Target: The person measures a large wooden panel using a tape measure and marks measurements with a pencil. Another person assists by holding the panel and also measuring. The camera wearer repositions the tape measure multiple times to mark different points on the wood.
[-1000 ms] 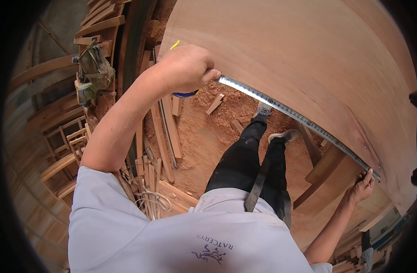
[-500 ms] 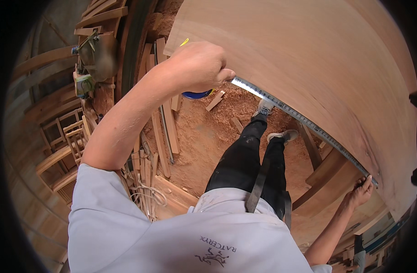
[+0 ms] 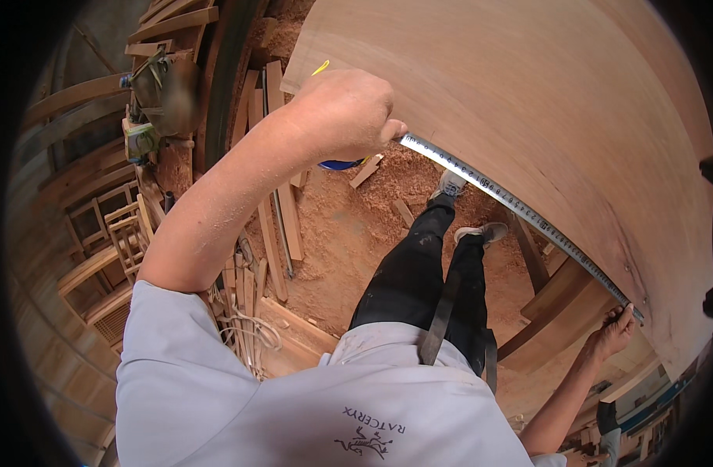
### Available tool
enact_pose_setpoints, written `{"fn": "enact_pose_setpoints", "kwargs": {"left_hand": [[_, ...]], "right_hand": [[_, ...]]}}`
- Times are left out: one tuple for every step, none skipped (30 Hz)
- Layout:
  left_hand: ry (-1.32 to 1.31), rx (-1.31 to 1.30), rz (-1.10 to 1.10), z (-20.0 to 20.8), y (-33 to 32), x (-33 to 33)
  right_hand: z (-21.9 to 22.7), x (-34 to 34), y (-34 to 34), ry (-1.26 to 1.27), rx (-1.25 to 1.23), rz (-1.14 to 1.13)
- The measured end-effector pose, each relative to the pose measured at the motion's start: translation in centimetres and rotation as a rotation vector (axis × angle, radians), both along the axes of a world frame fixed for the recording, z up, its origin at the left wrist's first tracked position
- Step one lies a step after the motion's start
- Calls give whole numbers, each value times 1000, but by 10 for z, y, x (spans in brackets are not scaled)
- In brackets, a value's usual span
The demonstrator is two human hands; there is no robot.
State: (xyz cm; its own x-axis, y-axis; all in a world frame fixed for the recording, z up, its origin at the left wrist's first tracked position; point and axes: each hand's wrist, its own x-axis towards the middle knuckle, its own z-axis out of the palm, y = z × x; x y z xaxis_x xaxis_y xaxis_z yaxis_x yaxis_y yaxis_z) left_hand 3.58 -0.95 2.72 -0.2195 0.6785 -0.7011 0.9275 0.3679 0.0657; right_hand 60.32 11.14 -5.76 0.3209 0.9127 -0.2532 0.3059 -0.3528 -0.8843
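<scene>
A silver tape measure (image 3: pixel 520 206) is drawn out along the near edge of a large wooden board (image 3: pixel 496 86). My left hand (image 3: pixel 352 109) is closed around the case end, thumb and fingers pinching by the blade. Part of the blue case shows under that hand, and a yellow loop sticks up behind it; the rest is hidden. Over to the right, my right hand (image 3: pixel 617 331) grips the blade near its far end, fingers closed against the board's edge.
Long wood strips (image 3: pixel 288 218) lean and lie on the sawdust-covered floor (image 3: pixel 333 241) to the left. Wooden frames (image 3: pixel 123 241) stand farther left, near a coil of cord (image 3: pixel 251 331). Curved timber pieces (image 3: pixel 559 311) lie below the board at right. My shoes (image 3: pixel 481 232) are under the board's edge.
My left hand has shifted very slightly to the right along the board's edge, with the tape still held. My right hand has barely moved.
</scene>
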Motion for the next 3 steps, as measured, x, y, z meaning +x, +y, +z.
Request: {"fn": "enact_pose_setpoints", "kwargs": {"left_hand": [[8,-6,2,0,0,0],[16,-12,4,-1,0,0],[14,-12,4,-1,0,0]], "right_hand": [[0,1,0,3,-2,4],[-1,2,1,9,-3,3],[-2,5,1,15,-4,1]]}}
